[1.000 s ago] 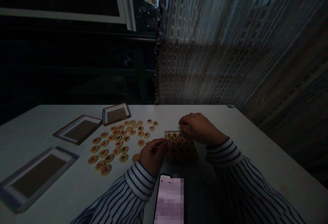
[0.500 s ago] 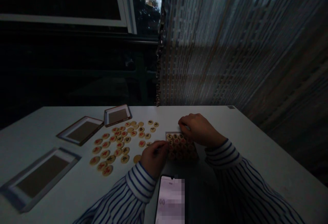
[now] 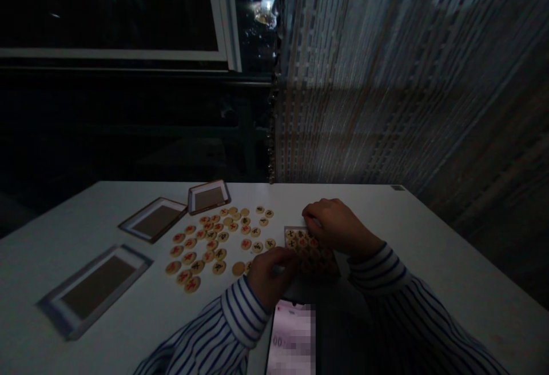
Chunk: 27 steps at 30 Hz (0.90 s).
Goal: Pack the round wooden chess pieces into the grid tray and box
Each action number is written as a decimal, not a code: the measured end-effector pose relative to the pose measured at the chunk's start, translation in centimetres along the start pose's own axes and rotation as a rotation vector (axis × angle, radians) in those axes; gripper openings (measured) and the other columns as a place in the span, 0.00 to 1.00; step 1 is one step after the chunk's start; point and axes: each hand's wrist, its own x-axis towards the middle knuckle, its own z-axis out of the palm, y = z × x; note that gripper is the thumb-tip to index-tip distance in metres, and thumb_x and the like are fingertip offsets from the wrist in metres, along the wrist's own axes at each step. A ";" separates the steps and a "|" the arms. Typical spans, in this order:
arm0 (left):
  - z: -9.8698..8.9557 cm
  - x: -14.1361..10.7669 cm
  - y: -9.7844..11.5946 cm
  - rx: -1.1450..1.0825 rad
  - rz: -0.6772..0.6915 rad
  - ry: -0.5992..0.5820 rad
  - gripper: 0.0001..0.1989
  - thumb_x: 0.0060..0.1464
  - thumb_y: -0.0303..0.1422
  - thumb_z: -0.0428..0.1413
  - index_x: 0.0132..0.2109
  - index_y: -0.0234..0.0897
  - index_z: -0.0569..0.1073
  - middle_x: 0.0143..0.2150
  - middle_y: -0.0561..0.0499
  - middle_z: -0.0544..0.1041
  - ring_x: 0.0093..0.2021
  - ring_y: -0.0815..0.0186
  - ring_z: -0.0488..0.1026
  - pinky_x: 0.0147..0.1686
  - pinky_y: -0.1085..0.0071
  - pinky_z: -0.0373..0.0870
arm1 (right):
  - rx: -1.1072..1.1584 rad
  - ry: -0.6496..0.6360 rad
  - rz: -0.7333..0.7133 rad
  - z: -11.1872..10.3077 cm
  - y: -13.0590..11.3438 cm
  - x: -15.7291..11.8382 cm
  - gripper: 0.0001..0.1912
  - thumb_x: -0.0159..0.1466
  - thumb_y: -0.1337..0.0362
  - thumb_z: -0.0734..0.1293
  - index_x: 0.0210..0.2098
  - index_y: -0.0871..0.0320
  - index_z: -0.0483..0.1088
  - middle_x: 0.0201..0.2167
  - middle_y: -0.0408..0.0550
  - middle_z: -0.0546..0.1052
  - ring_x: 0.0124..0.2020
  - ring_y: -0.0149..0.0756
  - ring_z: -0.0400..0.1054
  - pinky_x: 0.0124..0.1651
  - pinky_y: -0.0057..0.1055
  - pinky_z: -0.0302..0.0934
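Loose pieces [image 3: 218, 267] between trays [image 3: 98, 286] and box [image 3: 295, 228]

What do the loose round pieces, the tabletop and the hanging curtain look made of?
Loose round pieces: probably wood, perhaps plastic; pale tan, many marked red or black.
Tabletop: perhaps laminate; smooth, evenly white.
Hanging curtain: likely thread; thin vertical strands.

The white worktop [image 3: 398, 238] carries scattered round pieces [image 3: 211, 244], three shallow trays [image 3: 99, 286], a piece-filled box [image 3: 309, 252] and a lit phone [image 3: 291, 335].
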 end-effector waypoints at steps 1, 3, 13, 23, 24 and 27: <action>-0.1 0.0 0.0 0.001 0.009 -0.001 0.09 0.49 0.31 0.51 0.36 0.35 0.74 0.32 0.47 0.76 0.33 0.67 0.72 0.35 0.71 0.68 | 0.000 0.009 -0.007 0.0 -0.1 0.0 0.14 0.62 0.64 0.53 0.36 0.59 0.69 0.32 0.50 0.74 0.37 0.35 0.65 0.40 0.31 0.50; -0.3 0.0 0.1 -0.006 0.019 0.004 0.09 0.50 0.30 0.50 0.36 0.35 0.74 0.33 0.48 0.76 0.34 0.67 0.71 0.35 0.72 0.67 | 0.005 0.025 -0.026 0.0 -0.3 0.0 0.14 0.62 0.64 0.53 0.35 0.59 0.69 0.31 0.49 0.74 0.36 0.35 0.65 0.40 0.31 0.50; -2.5 1.1 2.0 0.052 0.023 0.096 0.08 0.49 0.31 0.51 0.31 0.35 0.74 0.30 0.49 0.76 0.32 0.68 0.71 0.35 0.73 0.67 | 0.042 0.078 -0.026 -0.4 -0.9 -0.1 0.12 0.61 0.65 0.55 0.33 0.59 0.69 0.30 0.49 0.74 0.34 0.35 0.65 0.38 0.31 0.50; -9.3 2.5 -1.1 0.270 -0.099 0.355 0.12 0.49 0.38 0.49 0.34 0.35 0.73 0.32 0.49 0.77 0.34 0.65 0.73 0.35 0.71 0.69 | 0.075 0.175 0.065 0.1 -1.1 0.1 0.13 0.61 0.65 0.55 0.37 0.59 0.69 0.31 0.48 0.74 0.34 0.35 0.64 0.39 0.31 0.49; -9.7 2.3 -1.6 0.306 -0.116 0.386 0.13 0.49 0.39 0.49 0.34 0.35 0.73 0.32 0.49 0.76 0.34 0.65 0.73 0.35 0.71 0.69 | 0.080 0.194 0.083 0.2 -1.2 0.1 0.13 0.61 0.65 0.54 0.38 0.59 0.69 0.31 0.48 0.74 0.35 0.35 0.64 0.39 0.31 0.50; -10.5 1.7 -2.9 0.493 -0.142 0.452 0.14 0.50 0.39 0.47 0.35 0.36 0.72 0.33 0.48 0.76 0.35 0.64 0.72 0.37 0.69 0.68 | 0.100 0.265 0.127 0.5 -1.2 0.2 0.13 0.61 0.65 0.55 0.38 0.59 0.68 0.32 0.48 0.73 0.35 0.34 0.64 0.40 0.30 0.51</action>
